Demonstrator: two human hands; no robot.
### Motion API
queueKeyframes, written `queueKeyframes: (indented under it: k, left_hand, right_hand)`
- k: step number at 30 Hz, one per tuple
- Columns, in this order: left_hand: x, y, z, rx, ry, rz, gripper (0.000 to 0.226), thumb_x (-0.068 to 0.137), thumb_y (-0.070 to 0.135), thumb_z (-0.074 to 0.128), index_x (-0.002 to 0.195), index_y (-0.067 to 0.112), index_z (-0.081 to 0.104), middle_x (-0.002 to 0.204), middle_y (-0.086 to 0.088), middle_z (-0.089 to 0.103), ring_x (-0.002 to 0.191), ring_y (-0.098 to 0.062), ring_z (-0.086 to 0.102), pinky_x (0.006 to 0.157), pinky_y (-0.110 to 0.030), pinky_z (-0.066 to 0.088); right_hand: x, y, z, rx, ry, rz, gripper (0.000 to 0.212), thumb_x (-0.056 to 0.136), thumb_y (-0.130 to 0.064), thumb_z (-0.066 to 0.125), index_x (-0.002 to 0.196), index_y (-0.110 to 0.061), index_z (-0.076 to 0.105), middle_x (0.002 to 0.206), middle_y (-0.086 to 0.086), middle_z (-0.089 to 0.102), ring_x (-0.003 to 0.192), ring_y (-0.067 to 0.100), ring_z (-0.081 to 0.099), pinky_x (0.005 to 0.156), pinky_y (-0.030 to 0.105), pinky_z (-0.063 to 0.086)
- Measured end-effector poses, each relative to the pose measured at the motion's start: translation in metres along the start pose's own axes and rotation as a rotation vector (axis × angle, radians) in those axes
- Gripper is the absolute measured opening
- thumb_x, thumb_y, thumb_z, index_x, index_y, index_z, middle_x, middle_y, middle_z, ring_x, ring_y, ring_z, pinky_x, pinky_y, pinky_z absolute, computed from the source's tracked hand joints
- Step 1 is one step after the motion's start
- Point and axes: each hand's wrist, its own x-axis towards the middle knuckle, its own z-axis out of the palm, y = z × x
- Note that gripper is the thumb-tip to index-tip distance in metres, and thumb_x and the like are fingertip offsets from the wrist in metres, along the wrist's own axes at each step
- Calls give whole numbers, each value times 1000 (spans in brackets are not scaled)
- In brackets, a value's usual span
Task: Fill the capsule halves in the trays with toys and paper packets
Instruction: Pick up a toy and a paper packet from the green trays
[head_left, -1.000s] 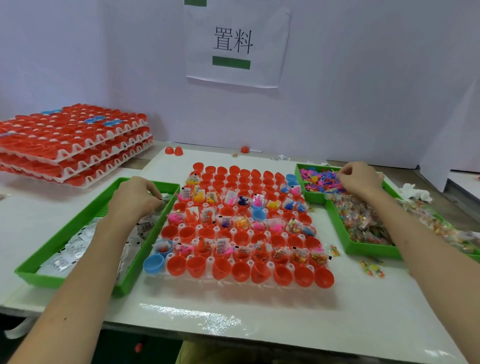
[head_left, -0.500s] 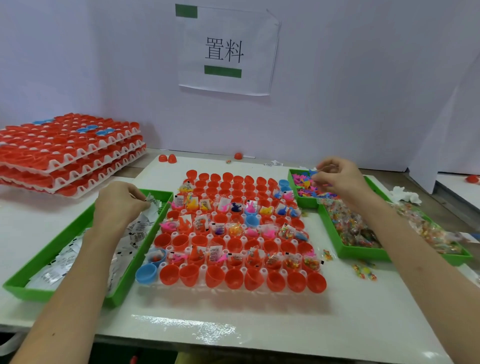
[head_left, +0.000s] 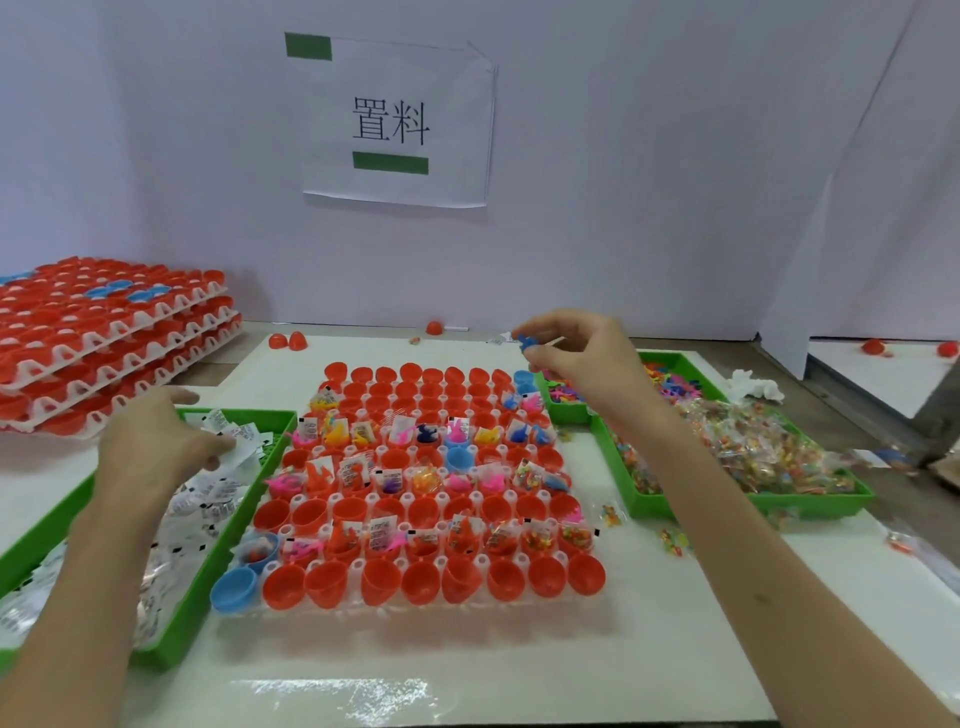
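**Desk (head_left: 467, 654), head view.** Ctr: 1 capsule tray (head_left: 363, 610) of capsule halves (head_left: 421, 582). Front row = 8 red + 1 blue, and 4 blue halves show in all. 3 rows are largely filled w/ toys and packets, alternating w/ empty rows.

The left hand (head_left: 156, 447) pinches a few paper packets (head_left: 236, 439) over the left green tray (head_left: 218, 566), no. 1 of 3.

The right hand (head_left: 582, 358) is raised near the capsule tray's far-right corner, fingers curled, pinching 1 blue toy (head_left: 525, 341).

Right side: small green tray (head_left: 558, 415) w/ loose toys, and large green tray (head_left: 727, 506) w/ clear bags.

Far left: stack of capsule trays (head_left: 104, 332), min. 3 layers.

Behind: 3 loose red halves (head_left: 287, 341), as 2 + 1.
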Motion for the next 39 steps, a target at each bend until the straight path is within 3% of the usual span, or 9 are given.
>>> queueKeyframes:
  k: [3, 6, 8, 13, 16, 20, 26, 33, 39]
  left_hand:
    - [2, 0, 0, 17, -59, -23, 42, 82, 8, 81, 120, 2, 66, 58, -8, 71, 72, -21, 65, 72, -36, 49]
    - [6, -4, -4, 9, -93, -50, 7, 83, 5, 80, 83, 6, 73, 57, -6, 70, 66, -19, 68, 68, -35, 50]
    - [12, -10, -9, -4, -120, -70, 13, 81, 6, 81, 73, 7, 71, 55, -6, 71, 67, -24, 71, 68, -36, 51]
    - [20, -21, -22, -38, -104, -81, 13, 86, 17, 80, 76, 10, 74, 75, -8, 74, 72, -24, 70, 72, -41, 52]
    - [15, -17, -23, -49, -98, -22, 14, 92, 15, 73, 79, 9, 74, 72, -6, 75, 74, -24, 70, 76, -40, 53]
    - [-20, 22, -24, -132, -40, 112, 8, 90, 18, 74, 82, 17, 74, 72, 0, 74, 75, -15, 68, 63, -28, 47]
    - [-103, 97, -2, -633, -114, 333, 9, 77, 37, 80, 81, 30, 76, 78, 9, 76, 81, -8, 72, 79, -29, 53]
    - [-158, 119, 44, -865, -205, 423, 8, 87, 16, 76, 91, 23, 76, 77, 7, 77, 72, -8, 74, 67, -14, 55]
    - [-175, 125, 58, -846, -261, 451, 22, 94, 18, 67, 88, 38, 74, 80, 15, 76, 78, -4, 73, 70, -13, 55]
  right_hand:
    - [-5, 2, 10, 6, -9, 11, 17, 91, -9, 71, 100, -23, 74, 101, -3, 74, 89, 9, 70, 71, 14, 55]
    - [-8, 5, 16, 45, -3, 14, 19, 90, -11, 72, 92, -30, 72, 97, -9, 73, 85, 2, 69, 66, 8, 52]
    - [-10, 6, 20, 46, -41, 0, 24, 88, -11, 74, 88, -34, 71, 94, -12, 73, 82, -2, 68, 62, 6, 50]
    - [-12, 8, 25, 38, -93, -9, 27, 86, -11, 76, 85, -38, 71, 88, -17, 73, 81, -4, 68, 63, 4, 49]
    - [-12, 5, 24, 44, -95, -16, 30, 85, -11, 76, 82, -40, 71, 81, -20, 73, 80, -3, 68, 62, 5, 49]
    - [-18, -6, 29, 53, -157, -42, 25, 84, -12, 77, 85, -35, 70, 84, -16, 74, 80, 4, 72, 69, 14, 56]
    - [-43, -34, 37, 306, -94, -94, 14, 87, -20, 77, 90, -34, 75, 89, -13, 75, 86, 6, 72, 75, 16, 56]
    - [-88, -42, 20, 469, 83, -186, 20, 75, -22, 80, 94, -24, 75, 87, -5, 77, 85, 10, 74, 74, 17, 56]
    - [-98, -32, 6, 316, 138, -165, 20, 84, -3, 75, 94, -21, 77, 90, -7, 78, 87, 10, 74, 75, 19, 57]
